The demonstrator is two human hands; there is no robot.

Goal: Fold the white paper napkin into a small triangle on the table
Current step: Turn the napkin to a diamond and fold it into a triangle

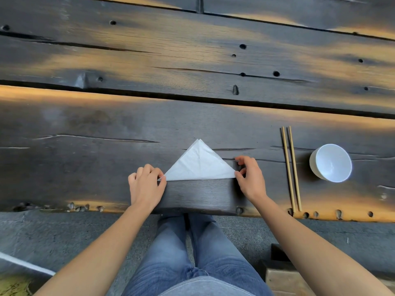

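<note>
The white paper napkin (197,164) lies flat on the dark wooden table (85,167) as a triangle, apex pointing away from me and long edge toward me. My left hand (146,185) pinches the napkin's left corner between thumb and fingers. My right hand (249,177) pinches its right corner the same way. A faint crease runs from the apex down the middle of the napkin.
A pair of wooden chopsticks (291,167) lies to the right of my right hand, pointing away from me. A white bowl (332,163) stands further right. The table's near edge (192,211) runs just above my knees; wide cracks and holes mark the planks.
</note>
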